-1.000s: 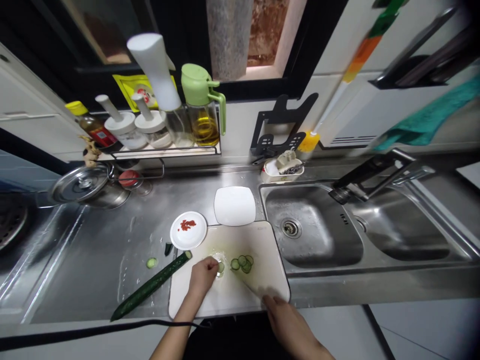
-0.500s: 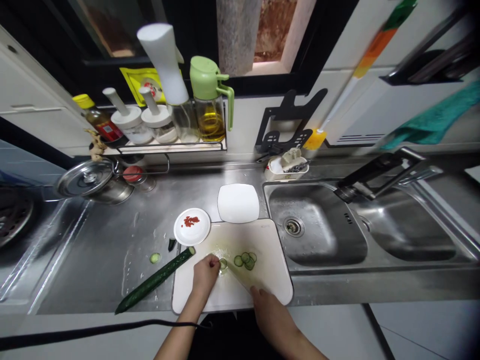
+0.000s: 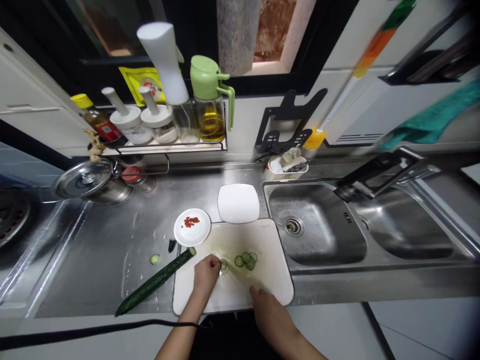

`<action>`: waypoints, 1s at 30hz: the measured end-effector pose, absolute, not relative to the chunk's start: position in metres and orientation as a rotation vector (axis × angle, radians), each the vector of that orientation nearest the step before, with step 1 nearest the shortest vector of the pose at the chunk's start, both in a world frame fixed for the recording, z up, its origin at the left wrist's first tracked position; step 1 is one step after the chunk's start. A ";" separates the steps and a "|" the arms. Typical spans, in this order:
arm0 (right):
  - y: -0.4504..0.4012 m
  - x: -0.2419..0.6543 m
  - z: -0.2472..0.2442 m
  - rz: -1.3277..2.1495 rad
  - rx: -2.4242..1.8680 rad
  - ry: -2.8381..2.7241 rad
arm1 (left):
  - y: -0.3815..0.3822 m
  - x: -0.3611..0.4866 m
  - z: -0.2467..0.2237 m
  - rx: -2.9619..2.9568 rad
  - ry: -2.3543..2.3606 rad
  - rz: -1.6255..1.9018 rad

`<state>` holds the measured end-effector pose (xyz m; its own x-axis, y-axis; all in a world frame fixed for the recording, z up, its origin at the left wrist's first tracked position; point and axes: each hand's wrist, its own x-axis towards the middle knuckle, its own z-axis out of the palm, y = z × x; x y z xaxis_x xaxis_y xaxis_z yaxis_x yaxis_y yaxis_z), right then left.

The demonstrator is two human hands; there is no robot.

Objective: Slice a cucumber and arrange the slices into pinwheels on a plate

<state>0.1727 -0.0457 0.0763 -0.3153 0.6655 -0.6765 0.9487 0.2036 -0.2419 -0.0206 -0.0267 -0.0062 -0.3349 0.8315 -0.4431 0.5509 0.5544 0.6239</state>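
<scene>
On the white cutting board [image 3: 268,280], my left hand [image 3: 207,272] is closed, its fingertips pinched at the edge of a thin cucumber slice [image 3: 224,264]. My right hand [image 3: 267,306] is wrapped round the handle of a knife [image 3: 240,278], whose pale, blurred blade points up and left toward that slice. Several cucumber slices [image 3: 246,259] lie overlapping right of the blade. A long green cucumber [image 3: 155,281] with a cut end lies slanted across the board's left edge. Beyond my left hand, a round white plate [image 3: 202,230] holds small red pieces.
A square white plate [image 3: 238,202] touches the board's far edge. A steel double sink [image 3: 318,225] is at the right. Left on the counter are a cucumber end [image 3: 171,244], a pale round piece [image 3: 155,259] and a lidded pot [image 3: 112,192]. A black cable [image 3: 112,327] crosses the lower left.
</scene>
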 end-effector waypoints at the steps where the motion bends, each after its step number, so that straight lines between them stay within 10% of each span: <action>1: -0.046 0.172 0.075 -0.882 1.497 2.066 | -0.027 -0.021 -0.006 1.112 2.030 0.473; 30: -0.064 0.209 0.065 -0.969 1.531 2.013 | -0.021 -0.038 -0.002 1.466 2.273 0.468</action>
